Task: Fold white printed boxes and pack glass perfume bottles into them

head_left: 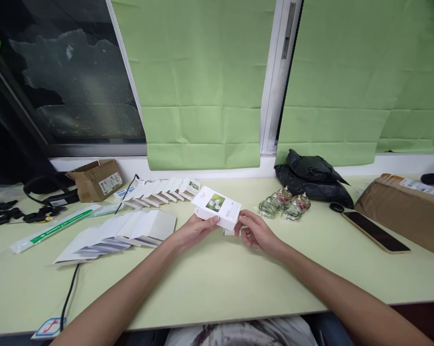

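Across the pale green table [217, 288], brown cardboard parcel [404, 209] at far right, black plastic bag [312, 180] by the window sill. Left of centre, fanned rows of flat white cartons [123, 233]. Above the middle of the table, a small white box [217, 207] with a flower picture, tilted, gripped from both ends: left hand [193, 230] fingers closed on its near-left edge, right hand [255, 230] fingers pinched narrow at its lower right flap. Just right, clustered glass bottles [283, 204]; beyond, a dark phone [375, 231].

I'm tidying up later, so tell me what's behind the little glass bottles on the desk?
Behind the glass bottles lies a crumpled black plastic bag against the window ledge. What the bag holds or covers cannot be seen.
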Motion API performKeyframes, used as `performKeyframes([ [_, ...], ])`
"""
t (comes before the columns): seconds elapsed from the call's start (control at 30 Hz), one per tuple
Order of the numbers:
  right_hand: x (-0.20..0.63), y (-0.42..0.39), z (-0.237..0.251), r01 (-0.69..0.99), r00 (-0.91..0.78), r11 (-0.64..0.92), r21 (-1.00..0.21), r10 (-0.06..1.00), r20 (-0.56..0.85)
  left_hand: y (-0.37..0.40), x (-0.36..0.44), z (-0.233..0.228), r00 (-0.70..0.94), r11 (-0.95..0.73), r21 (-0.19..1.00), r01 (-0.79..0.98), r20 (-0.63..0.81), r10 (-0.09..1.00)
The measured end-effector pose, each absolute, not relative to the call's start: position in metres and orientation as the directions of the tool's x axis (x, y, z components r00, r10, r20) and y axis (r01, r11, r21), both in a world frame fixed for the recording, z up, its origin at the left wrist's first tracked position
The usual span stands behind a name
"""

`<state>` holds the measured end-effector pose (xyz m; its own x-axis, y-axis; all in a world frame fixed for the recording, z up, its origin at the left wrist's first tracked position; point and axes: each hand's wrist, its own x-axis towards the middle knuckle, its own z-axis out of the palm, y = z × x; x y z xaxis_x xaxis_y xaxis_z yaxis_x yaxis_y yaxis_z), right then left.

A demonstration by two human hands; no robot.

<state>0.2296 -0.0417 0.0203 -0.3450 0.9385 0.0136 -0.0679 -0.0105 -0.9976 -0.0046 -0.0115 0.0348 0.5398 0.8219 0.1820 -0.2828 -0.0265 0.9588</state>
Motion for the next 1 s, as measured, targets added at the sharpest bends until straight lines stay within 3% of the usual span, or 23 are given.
performKeyframes([
  [0.2, 0.233, -0.040, 0.024, -0.214, -0.336, -0.085, -0.973, 0.942, -0.008, -0.012, -0.004, 0.034, 0.580, 0.005, 0.968, -0.253, 0.148, 0.801],
  [0.37, 0.233, -0.037, 0.022, -0.224, -0.362, -0.157, -0.962, 0.930, -0.067, -0.011, -0.002, 0.026, 0.605, 0.058, 0.962, -0.266, 0.120, 0.787],
  [0.63, 0.236, -0.035, 0.020, -0.233, -0.361, -0.130, -0.964, 0.932, -0.038, -0.010, -0.002, 0.030, 0.550, 0.090, 0.924, -0.371, 0.141, 0.823],
  [0.73, 0.236, -0.036, 0.019, -0.154, -0.252, 0.037, -0.987, 0.965, 0.076, -0.010, -0.002, 0.032, 0.523, 0.107, 0.911, -0.399, 0.131, 0.842],
  [0.83, 0.235, -0.039, 0.020, 0.043, -0.094, 0.346, -0.937, 0.935, 0.341, -0.009, -0.001, 0.032, 0.484, 0.111, 0.902, -0.418, 0.117, 0.867],
  [0.9, 0.236, -0.042, 0.022, 0.183, -0.077, 0.488, -0.853, 0.872, 0.483, -0.009, -0.001, 0.032, 0.468, 0.108, 0.899, -0.424, 0.116, 0.876],
  [1.0, 0.237, -0.044, 0.023, 0.276, -0.145, 0.562, -0.780, 0.826, 0.544, -0.009, 0.000, 0.032, 0.466, 0.101, 0.901, -0.422, 0.120, 0.877],
])
